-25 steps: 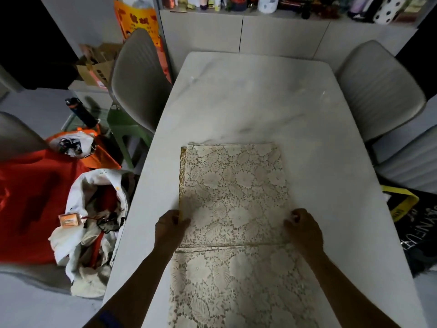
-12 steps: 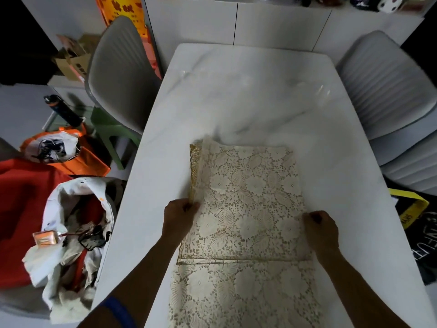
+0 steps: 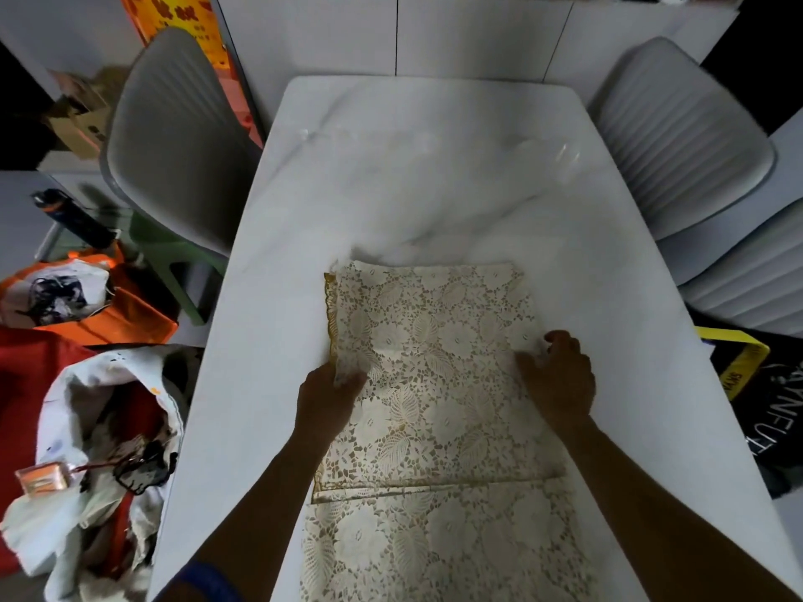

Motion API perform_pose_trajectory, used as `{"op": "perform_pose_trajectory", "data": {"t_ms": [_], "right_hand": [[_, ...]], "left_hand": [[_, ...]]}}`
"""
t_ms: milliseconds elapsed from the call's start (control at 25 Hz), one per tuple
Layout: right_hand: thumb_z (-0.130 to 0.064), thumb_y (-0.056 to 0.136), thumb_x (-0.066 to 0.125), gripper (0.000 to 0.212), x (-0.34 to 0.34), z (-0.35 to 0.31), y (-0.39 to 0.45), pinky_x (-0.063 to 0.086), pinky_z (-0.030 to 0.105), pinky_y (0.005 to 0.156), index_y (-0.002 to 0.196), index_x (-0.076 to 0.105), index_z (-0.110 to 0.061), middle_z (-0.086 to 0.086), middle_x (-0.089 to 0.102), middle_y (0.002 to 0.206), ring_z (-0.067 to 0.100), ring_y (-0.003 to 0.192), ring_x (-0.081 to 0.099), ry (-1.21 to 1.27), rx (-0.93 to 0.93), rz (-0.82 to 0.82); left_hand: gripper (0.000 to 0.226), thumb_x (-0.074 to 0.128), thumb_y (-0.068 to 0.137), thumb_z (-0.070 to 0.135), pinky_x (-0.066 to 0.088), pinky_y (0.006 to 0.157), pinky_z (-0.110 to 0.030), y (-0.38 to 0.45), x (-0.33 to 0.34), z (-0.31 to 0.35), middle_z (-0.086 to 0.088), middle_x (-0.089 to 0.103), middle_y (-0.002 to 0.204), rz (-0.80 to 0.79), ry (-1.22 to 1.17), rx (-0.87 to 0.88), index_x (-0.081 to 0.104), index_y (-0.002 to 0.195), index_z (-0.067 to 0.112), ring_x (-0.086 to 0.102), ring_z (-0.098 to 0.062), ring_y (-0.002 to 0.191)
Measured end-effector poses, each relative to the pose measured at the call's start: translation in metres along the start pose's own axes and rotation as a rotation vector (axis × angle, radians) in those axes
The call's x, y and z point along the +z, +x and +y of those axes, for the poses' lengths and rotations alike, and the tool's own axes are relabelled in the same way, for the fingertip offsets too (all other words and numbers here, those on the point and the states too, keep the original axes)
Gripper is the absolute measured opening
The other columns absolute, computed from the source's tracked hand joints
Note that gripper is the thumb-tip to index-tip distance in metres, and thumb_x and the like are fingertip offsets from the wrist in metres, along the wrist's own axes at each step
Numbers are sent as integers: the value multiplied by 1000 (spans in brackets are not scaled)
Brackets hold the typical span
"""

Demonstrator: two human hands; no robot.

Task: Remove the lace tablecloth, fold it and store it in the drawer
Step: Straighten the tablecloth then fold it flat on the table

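Head: both hands grip lace tablecloth (image 3: 434, 384); writing illegible.

The room I look into is dim; soft glare whitens the far half of my bench (image 3: 434, 176). Edges bow with wide-angle distortion, corners go dark, and everything smears slightly.

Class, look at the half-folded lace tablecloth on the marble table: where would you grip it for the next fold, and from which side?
Probably grip the lace tablecloth at its two long side edges, where the left hand and right hand already pinch. Come from either side; it lies as a long strip, so its far end folds towards you.
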State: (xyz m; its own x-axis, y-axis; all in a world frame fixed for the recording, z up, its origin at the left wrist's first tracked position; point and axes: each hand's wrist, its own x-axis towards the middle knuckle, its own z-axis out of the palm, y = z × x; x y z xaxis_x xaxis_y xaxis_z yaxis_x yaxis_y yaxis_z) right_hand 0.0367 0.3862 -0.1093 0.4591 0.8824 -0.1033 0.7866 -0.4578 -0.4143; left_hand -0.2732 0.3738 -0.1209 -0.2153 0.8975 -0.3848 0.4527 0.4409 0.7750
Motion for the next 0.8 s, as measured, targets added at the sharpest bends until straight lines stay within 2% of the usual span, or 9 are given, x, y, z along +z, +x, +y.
{"op": "perform_pose_trajectory", "data": {"t_ms": [80, 160, 320, 400, 480, 560, 640, 720, 800], "right_hand": [[-28, 90, 61, 22, 1, -2, 18, 49, 37, 76, 103, 60, -10, 13, 64, 101, 35, 96, 61, 53, 19, -15], [-20, 91, 58, 12, -2, 4, 31, 44, 31, 68, 88, 62, -9, 12, 65, 85, 33, 84, 63, 161, 65, -33], [-19, 93, 57, 18, -7, 16, 43, 54, 40, 79, 98, 67, -7, 16, 70, 94, 32, 87, 65, 321, 149, -81], [-17, 94, 54, 21, -5, 14, 45, 55, 44, 83, 104, 66, -3, 19, 69, 102, 35, 92, 64, 306, 164, -99], [-9, 92, 53, 22, -7, 7, 39, 51, 43, 85, 111, 62, -2, 22, 65, 110, 38, 99, 61, 249, 176, -53], [-4, 85, 56, 30, -9, -3, 22, 46, 43, 84, 115, 58, -6, 19, 60, 113, 39, 101, 57, 61, 75, 48], [-7, 84, 60, 26, 1, -30, -9, 49, 39, 77, 109, 59, -11, 13, 62, 105, 32, 91, 59, -44, -196, 64], [-12, 89, 59, 13, 21, -75, -48, 52, 32, 66, 102, 59, -15, 5, 66, 91, 20, 77, 60, 64, -400, -86], [-18, 92, 57, 9, 49, -124, -76, 55, 30, 68, 101, 59, -17, 1, 68, 89, 15, 77, 62, 169, -475, -219]], "left_hand": [[28, 65, 90, 36, 49, 61, -29, 1, 1, 3, -11, 71, 86, 8, -15, -26, 68, 101, 11, 66, -31, 75], [27, 58, 93, 38, 43, 57, -28, 0, -1, 5, -4, 64, 74, 0, -38, -47, 64, 86, 12, 57, -22, 63], [32, 44, 97, 25, 28, 50, -28, 0, -1, 7, -2, 45, 62, 35, -130, -148, 52, 71, 9, 36, -15, 55], [31, 40, 96, 20, 28, 50, -28, 2, -3, 8, -2, 43, 59, 42, -114, -146, 48, 68, 9, 36, -17, 54], [33, 39, 97, 18, 33, 53, -30, 4, -4, 12, -5, 49, 60, 54, -51, -116, 51, 70, 3, 43, -23, 56], [35, 40, 99, 21, 43, 59, -34, 4, -1, 15, -10, 60, 67, 109, 42, -57, 57, 74, 3, 55, -29, 63], [31, 42, 100, 25, 54, 70, -40, 4, 0, 13, -12, 69, 84, 189, -15, -55, 65, 90, 7, 64, -31, 77], [25, 47, 99, 24, 57, 74, -43, 5, -3, 9, -9, 71, 94, 185, -121, -79, 68, 103, 12, 65, -29, 83], [23, 48, 99, 20, 55, 70, -41, 10, -11, 4, -6, 72, 90, 107, -35, 0, 69, 99, 12, 66, -26, 79]]}}
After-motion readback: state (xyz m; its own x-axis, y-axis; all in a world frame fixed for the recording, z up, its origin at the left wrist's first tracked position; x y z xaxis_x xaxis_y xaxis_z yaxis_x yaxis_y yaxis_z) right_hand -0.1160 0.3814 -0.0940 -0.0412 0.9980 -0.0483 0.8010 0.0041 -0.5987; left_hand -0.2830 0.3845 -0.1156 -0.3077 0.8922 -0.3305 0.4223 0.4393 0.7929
